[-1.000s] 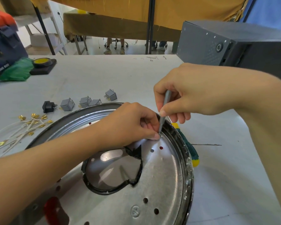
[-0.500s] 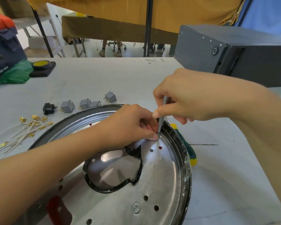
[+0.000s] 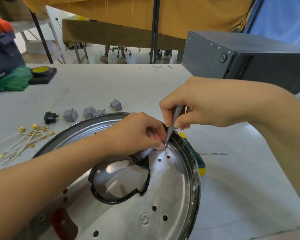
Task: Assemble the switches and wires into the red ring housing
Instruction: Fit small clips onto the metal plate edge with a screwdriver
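Compared with a second ago, little has shifted: the right hand [image 3: 196,104] still pinches the slim grey metal screwdriver shaft [image 3: 172,125] upright, tip at a small screw beside the left hand [image 3: 142,134], whose curled fingertips steady it. The round silvery metal housing plate [image 3: 163,184] lies near centre; grey rocker switches [image 3: 87,112] and white brass-tipped wires [image 3: 24,139] wait far left, so fastening likely continues.

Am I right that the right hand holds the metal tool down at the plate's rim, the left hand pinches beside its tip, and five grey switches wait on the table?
Not quite: the head view shows four grey switches on the table, plus one black switch. The rest stands: the right hand grips the metal tool at the plate rim, and the left hand pinches beside its tip.
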{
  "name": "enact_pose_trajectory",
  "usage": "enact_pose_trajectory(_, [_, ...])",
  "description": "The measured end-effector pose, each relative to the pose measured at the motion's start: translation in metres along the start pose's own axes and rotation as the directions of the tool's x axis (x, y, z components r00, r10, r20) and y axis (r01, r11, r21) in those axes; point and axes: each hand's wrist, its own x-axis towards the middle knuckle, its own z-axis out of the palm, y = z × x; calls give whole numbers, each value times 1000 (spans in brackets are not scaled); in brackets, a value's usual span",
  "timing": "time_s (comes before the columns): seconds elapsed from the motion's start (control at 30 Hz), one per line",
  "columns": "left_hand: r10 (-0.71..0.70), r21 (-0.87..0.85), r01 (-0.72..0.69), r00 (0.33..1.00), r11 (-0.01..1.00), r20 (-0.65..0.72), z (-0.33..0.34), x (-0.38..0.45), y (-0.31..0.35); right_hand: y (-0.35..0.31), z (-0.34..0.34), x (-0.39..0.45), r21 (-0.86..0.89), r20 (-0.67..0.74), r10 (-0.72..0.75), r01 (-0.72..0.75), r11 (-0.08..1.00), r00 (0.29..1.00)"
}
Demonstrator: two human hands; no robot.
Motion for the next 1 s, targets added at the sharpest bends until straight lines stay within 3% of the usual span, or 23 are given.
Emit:
enact_pose_trajectory(0.2, [18,11,-18,1000,1000,1,0,0,0,-5,2,5,-11,7,61,-61,998,998])
enact_pose_trajectory(0.43, [14,12,-15,1000,1000,16,-1,-1,-1,-6,2,14,-213,-28,101,-105,972,994])
enact_pose_trajectory(0.67, [22,10,-22,1000,1000,22,-1,0,-1,-8,1,8,-128,47,75,-69,989,996])
enact_pose_trajectory(0.87, [7,14,-8,998,1000,69,-4,-1,1,-7,1,8,-67,-4,57,-57,996,998])
enact_pose_trajectory(1.0, [43,114,-51,996,992,72,-3,-4,6,-10,2,10,-112,-9,49,-49,992,999])
